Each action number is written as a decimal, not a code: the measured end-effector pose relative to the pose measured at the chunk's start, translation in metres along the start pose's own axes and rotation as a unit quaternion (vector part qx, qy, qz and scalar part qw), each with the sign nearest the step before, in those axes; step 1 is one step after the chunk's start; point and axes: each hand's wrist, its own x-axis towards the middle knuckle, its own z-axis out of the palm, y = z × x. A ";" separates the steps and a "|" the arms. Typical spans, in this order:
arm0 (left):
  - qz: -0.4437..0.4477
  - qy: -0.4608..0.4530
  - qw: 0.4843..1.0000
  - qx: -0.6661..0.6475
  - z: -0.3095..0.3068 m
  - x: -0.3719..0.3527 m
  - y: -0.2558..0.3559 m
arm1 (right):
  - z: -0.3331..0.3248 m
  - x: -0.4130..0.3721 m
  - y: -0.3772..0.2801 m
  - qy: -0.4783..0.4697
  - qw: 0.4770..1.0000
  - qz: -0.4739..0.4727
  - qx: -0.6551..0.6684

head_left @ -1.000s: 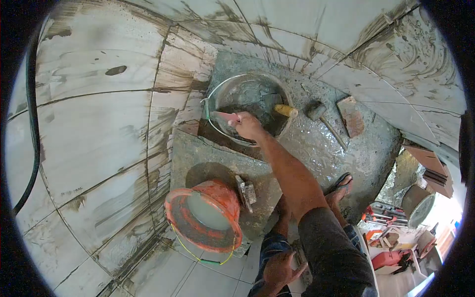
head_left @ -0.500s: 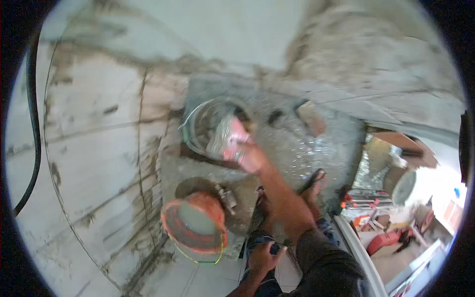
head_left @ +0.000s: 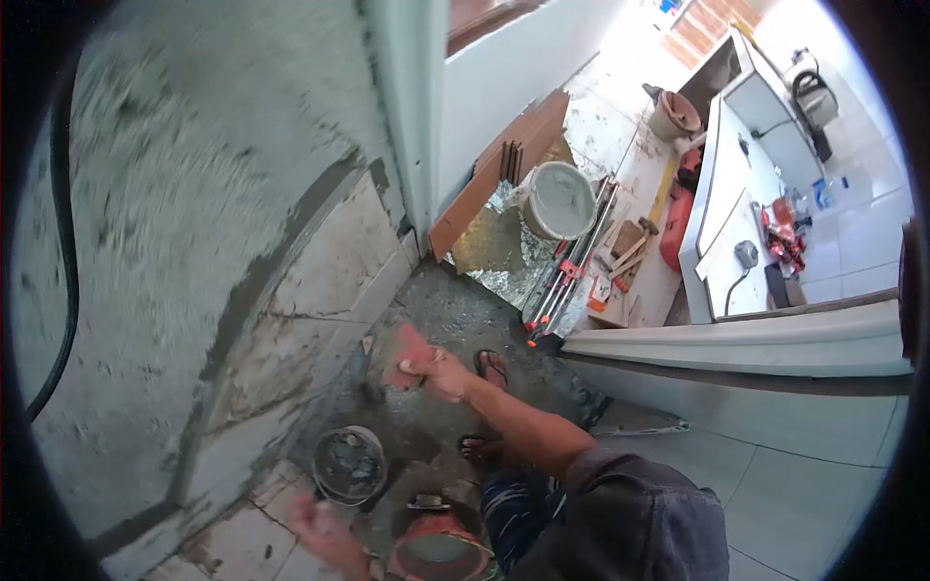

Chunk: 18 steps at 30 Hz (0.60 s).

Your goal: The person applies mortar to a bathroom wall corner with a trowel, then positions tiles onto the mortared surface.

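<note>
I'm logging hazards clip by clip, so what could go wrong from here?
The floor looks dark and damp under the sandalled feet, so a slip seems possible. The red bucket sits close by the person's legs and might be knocked and spill. The right hand holds a reddish tool out over the floor; a loosened grip could drop it.

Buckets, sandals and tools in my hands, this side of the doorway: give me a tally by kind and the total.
Buckets: 2, grey bucket and red bucket
Sandals: 2
Tools: 1, a blurred reddish tool in your right hand
Total: 5
</note>
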 end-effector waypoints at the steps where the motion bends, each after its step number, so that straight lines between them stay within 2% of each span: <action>1: 0.081 0.043 0.988 0.122 -0.027 0.041 0.026 | -0.004 0.001 -0.016 0.013 0.999 -0.047 -0.019; 2: 0.147 0.055 0.985 0.074 -0.052 0.078 0.058 | -0.010 0.004 -0.031 0.046 0.996 -0.070 -0.035; 4: 0.323 0.124 0.916 0.205 -0.088 0.137 0.134 | -0.024 0.011 -0.051 0.117 0.987 -0.094 -0.051; 6: 0.472 0.200 0.794 0.328 -0.103 0.182 0.219 | -0.042 0.020 -0.066 0.172 0.977 -0.120 -0.031; 7: 0.540 0.228 0.716 0.379 -0.106 0.201 0.256 | -0.050 0.028 -0.070 0.193 0.970 -0.145 -0.007; 8: 0.554 0.223 0.702 0.389 -0.107 0.219 0.286 | -0.058 0.037 -0.074 0.190 0.971 -0.145 0.015; 10: 0.631 0.280 0.597 0.409 -0.098 0.253 0.332 | -0.074 0.053 -0.083 0.222 0.948 -0.207 0.095; 11: 0.643 0.273 0.587 0.410 -0.089 0.269 0.349 | -0.080 0.063 -0.086 0.227 0.945 -0.209 0.111; 13: 0.663 0.238 0.590 0.394 -0.077 0.291 0.367 | -0.092 0.081 -0.093 0.298 0.927 -0.223 0.041; 14: 0.670 0.230 0.583 0.397 -0.074 0.289 0.368 | -0.097 0.091 -0.092 0.302 0.926 -0.219 0.053; 16: 0.609 0.299 0.521 0.518 -0.065 0.289 0.363 | -0.108 0.118 -0.086 0.317 0.918 -0.236 -0.036; 17: 0.616 0.292 0.518 0.517 -0.054 0.297 0.361 | -0.113 0.132 -0.081 0.323 0.917 -0.233 -0.028; 18: 0.633 0.288 0.535 0.479 -0.041 0.298 0.360 | -0.117 0.146 -0.076 0.321 0.911 -0.249 -0.066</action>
